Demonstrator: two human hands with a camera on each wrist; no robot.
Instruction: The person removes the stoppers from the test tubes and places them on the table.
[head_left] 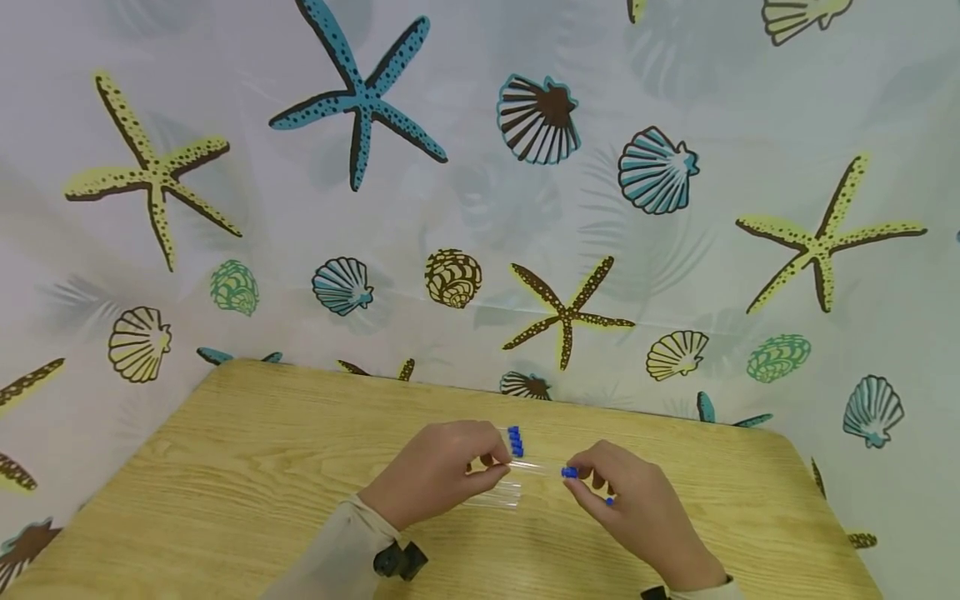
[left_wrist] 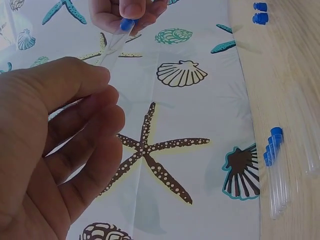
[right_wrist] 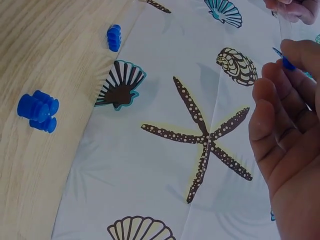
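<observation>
My left hand [head_left: 442, 471] pinches a clear test tube [head_left: 531, 467] between thumb and forefinger, its mouth pointing right. Facing it, my right hand [head_left: 633, 504] holds a small blue cap [head_left: 570, 472] in its fingertips. In the left wrist view, the blue cap [left_wrist: 127, 24] is right at the end of the tube [left_wrist: 114, 52]. Only a sliver of the blue cap [right_wrist: 288, 63] shows past the right fingers in the right wrist view. Both hands are raised over the wooden table.
Behind the left hand lies a row of tubes with blue caps [head_left: 515, 442]. Uncapped clear tubes [head_left: 495, 497] lie nearer, partly under the left hand. Several loose blue caps [right_wrist: 37, 111] sit on the wooden table [head_left: 262, 467]. A shell-patterned curtain [head_left: 465, 208] hangs around the table's edges.
</observation>
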